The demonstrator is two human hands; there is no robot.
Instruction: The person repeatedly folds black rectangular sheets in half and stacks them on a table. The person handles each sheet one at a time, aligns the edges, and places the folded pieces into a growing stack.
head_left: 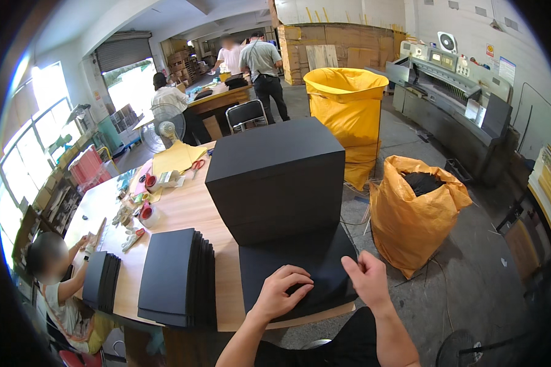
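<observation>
A flat black sheet (297,260) lies before me at the table's front edge; whether it is one layer or several I cannot tell. My left hand (283,292) rests on its near part, fingers loosely bent and thumb apart, holding nothing visible. At the sheet's right edge is my right hand (367,278), fingers curled in and thumb pointing up and left; what it holds, if anything, is hidden. Directly behind the sheet rises a tall, block-like black stack (275,183). To the left stands a fanned pile of black boards (174,275).
The wooden table (226,287) also bears a smaller black pile (101,281), tape rolls (147,213) and red-handled scissors (197,165). A seated person (61,293) works at left. An orange sack (416,214) and a yellow bin bag (346,104) stand right. Other people are farther back.
</observation>
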